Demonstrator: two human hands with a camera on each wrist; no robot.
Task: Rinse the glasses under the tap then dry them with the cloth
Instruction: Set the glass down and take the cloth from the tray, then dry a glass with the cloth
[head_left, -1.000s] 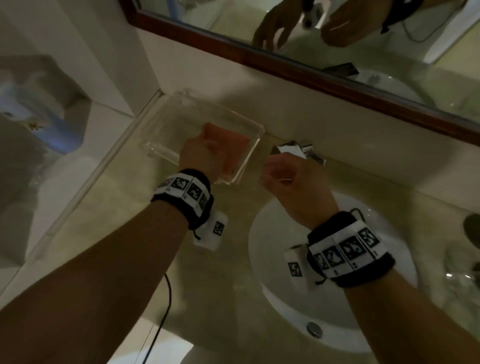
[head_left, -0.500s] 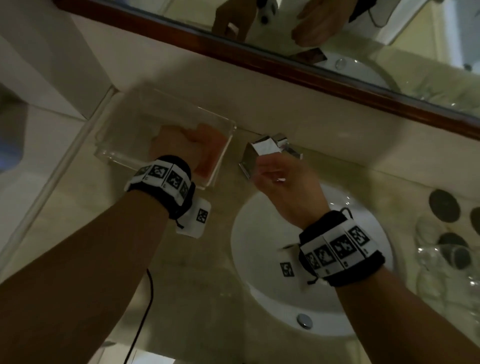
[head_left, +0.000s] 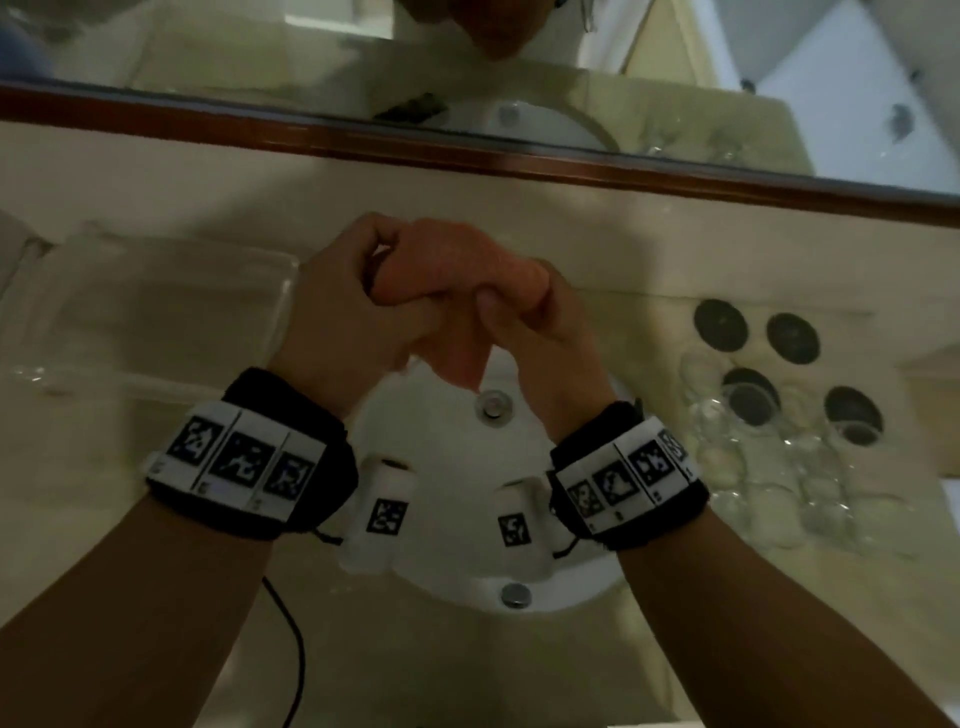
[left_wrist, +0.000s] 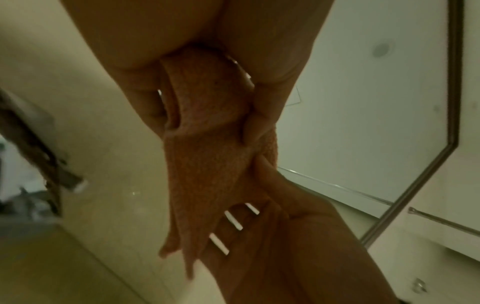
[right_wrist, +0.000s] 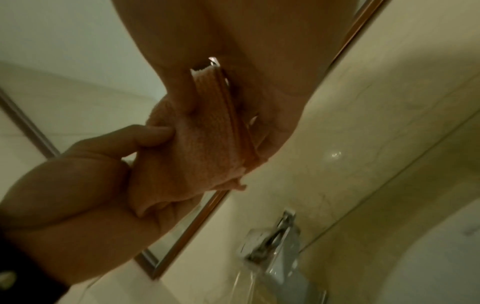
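An orange cloth (head_left: 457, 260) hangs bunched between both hands above the white sink (head_left: 441, 467). My left hand (head_left: 363, 291) grips its left part with curled fingers. My right hand (head_left: 524, 322) pinches its right end. The left wrist view has the cloth (left_wrist: 207, 164) running from my left hand (left_wrist: 205, 115) down to the right hand (left_wrist: 285, 236). In the right wrist view something shiny peeks between my right hand (right_wrist: 228, 115) and the cloth (right_wrist: 207, 144); I cannot tell what it is. Several clear glasses (head_left: 753, 467) stand right of the sink.
A clear tray (head_left: 156, 291) lies left of the sink. The chrome tap (right_wrist: 280, 246) sits below the hands against the back wall. Dark round coasters (head_left: 720, 326) lie among the glasses. A wood-framed mirror (head_left: 519, 78) runs along the back.
My left hand lifted the orange cloth out of the clear tray and carried it right, over the sink. The right hand left the tap and took hold of the cloth's other end.
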